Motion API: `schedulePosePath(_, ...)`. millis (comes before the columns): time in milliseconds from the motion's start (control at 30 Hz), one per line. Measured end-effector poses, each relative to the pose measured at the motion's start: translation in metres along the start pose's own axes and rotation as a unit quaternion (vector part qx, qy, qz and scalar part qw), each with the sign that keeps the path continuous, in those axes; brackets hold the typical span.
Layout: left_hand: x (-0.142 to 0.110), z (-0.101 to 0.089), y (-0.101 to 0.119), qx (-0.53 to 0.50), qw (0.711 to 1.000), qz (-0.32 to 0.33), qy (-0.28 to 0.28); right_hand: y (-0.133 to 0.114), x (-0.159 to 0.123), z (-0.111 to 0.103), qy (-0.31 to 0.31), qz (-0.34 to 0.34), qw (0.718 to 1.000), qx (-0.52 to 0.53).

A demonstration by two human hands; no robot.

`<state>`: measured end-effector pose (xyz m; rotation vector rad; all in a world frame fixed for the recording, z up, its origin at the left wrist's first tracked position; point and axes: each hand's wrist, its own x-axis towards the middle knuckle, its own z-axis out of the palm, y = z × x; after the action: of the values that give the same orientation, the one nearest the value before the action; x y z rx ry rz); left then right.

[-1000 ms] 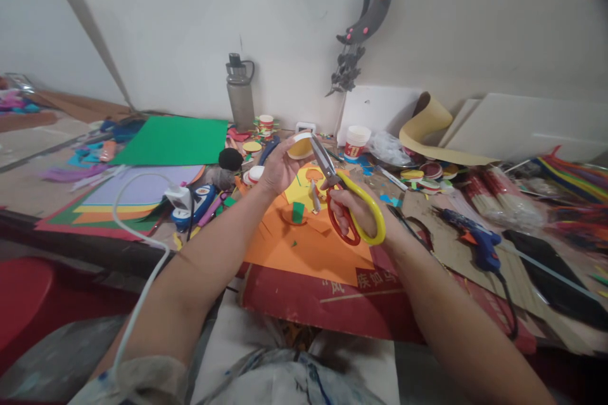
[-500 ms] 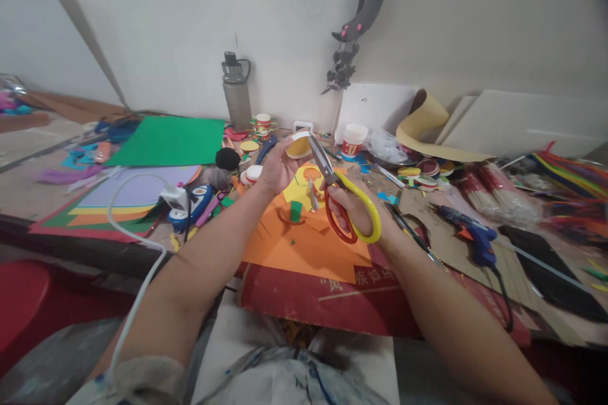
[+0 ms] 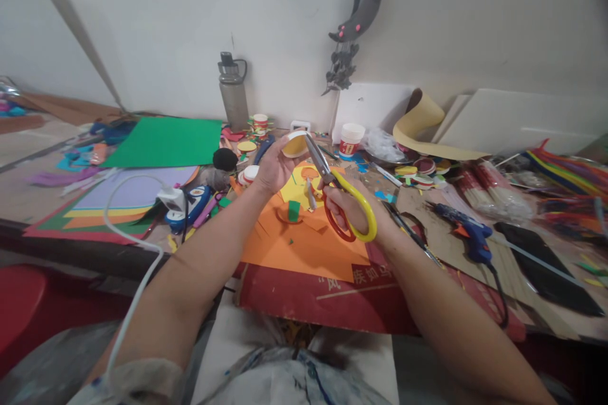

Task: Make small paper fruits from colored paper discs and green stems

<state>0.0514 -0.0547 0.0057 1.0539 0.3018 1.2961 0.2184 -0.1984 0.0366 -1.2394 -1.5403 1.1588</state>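
In front of me my left hand (image 3: 277,168) grips a shallow round piece (image 3: 295,146), yellowish on its face with a white rim, perhaps part of a paper cup. My right hand (image 3: 349,207) is wrapped round large scissors (image 3: 352,193) with one yellow and one red handle loop. Their blades point up and left, the tips at the right edge of the round piece; whether they bite into it cannot be made out. Below the hands lie orange paper (image 3: 304,253), yellow paper (image 3: 292,186) and a small green scrap (image 3: 294,211).
A hot glue gun (image 3: 468,234) lies at right, beside a black flat object (image 3: 551,269). Behind stand a paper cup (image 3: 351,140) and a water bottle (image 3: 234,98). Green sheet (image 3: 166,142), a power strip (image 3: 187,207) and its white cable (image 3: 142,288) are at left.
The whole view has shifted slightly, so everything sits a little further left. Both hands keep their hold, and the scissors stay at the round piece's edge.
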Motion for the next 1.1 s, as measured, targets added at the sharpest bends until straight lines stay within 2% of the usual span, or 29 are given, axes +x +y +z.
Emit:
schedulePosePath(200, 0.000, -0.002, 0.002, 0.025, 0.999, 0.014, 0.027, 0.005, 0.003, -0.001, -0.008, -0.025, 1.000, 0.006)
schedulePosePath(467, 0.004, -0.004, -0.004, 0.025, 0.997, 0.069, 0.034, 0.000, -0.001, 0.000, 0.000, 0.017, 0.997, -0.069)
schedulePosePath(800, 0.003, -0.006, -0.008, 0.050, 0.996, 0.071, 0.026, -0.009, -0.003, 0.004, 0.029, 0.028, 0.996, -0.076)
schedulePosePath(1100, 0.001, -0.002, -0.007, 0.056, 0.996, 0.067, 0.032, -0.001, 0.000, 0.004, 0.038, 0.018, 0.998, -0.053)
